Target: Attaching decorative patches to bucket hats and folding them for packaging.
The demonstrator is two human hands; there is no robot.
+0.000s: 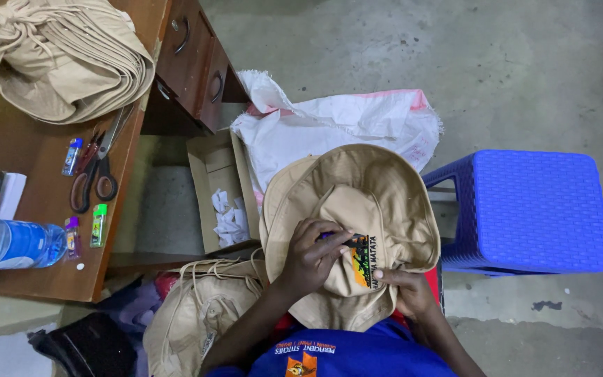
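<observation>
A tan brimmed hat [378, 195] lies on my lap, with an embroidered patch in black, orange and green [361, 260] on its crown. My left hand [312, 255] rests on the crown beside the patch, fingers curled, and a small purple thing shows under its fingers. At the lower edge of the patch, my right hand [406, 290] pinches the hat's fabric.
A pile of tan hats [71, 59] sits on the wooden desk [29, 139] at left, with scissors [95, 174], a water bottle [8, 243] and small lighters. An open cardboard box [221, 192], a white sack [343, 122], more hats [200, 311] and a blue plastic stool [525, 209] surround me.
</observation>
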